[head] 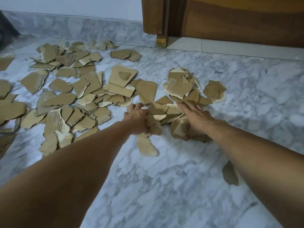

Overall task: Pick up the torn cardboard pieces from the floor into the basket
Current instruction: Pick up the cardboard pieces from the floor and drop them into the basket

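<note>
Several torn brown cardboard pieces (69, 89) lie scattered over the marble floor (164, 186), thickest at the left and centre. My left hand (137, 118) grips a bunch of pieces (153, 122) at the centre, fingers curled round them. My right hand (195, 116) lies with straight fingers on a small heap of pieces (178, 127), its thumb tucked under them. One loose piece (147, 147) lies just below my left hand. No basket is in view.
A wooden door (243, 18) and its frame (154, 15) stand at the back right, above a pale tiled threshold (185, 44). A marble skirting (74, 25) runs along the far wall. A single corrugated piece (230, 174) lies beside my right forearm. A dark object (6, 28) sits far left.
</note>
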Demonstrator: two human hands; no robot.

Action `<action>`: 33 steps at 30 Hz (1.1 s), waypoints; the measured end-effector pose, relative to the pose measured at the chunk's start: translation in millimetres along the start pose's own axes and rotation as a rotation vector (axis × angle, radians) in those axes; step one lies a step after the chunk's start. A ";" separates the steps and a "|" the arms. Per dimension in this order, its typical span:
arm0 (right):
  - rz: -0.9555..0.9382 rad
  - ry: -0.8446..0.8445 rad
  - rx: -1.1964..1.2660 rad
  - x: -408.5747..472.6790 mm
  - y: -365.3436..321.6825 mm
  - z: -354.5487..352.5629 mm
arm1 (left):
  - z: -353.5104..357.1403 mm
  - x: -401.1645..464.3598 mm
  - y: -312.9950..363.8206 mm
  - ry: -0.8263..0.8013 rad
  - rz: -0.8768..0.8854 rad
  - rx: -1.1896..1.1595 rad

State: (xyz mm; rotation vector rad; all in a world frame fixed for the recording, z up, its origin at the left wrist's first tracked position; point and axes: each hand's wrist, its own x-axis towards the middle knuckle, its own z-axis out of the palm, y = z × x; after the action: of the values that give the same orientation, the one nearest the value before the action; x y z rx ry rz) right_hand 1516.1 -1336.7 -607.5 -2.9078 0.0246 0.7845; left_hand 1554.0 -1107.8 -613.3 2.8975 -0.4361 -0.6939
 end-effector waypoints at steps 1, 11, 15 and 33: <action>-0.003 -0.005 0.001 1.9 0.4 -1.0 | 1.0 3.0 2.2 -0.012 0.004 0.004; -0.118 0.061 0.030 13.1 1.5 -5.1 | 12.2 12.9 16.5 0.100 -0.063 -0.105; -0.143 0.165 0.131 11.1 1.3 -1.3 | 11.8 2.4 15.6 0.102 -0.124 -0.208; -0.182 0.137 0.351 -22.6 -54.6 -9.8 | -16.5 -90.8 -62.4 0.096 -0.266 -0.622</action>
State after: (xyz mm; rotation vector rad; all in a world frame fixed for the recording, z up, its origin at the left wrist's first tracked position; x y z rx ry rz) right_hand 1504.2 -1284.2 -581.2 -2.5797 -0.0798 0.4934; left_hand 1499.6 -1019.6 -572.3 2.3906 0.1626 -0.5862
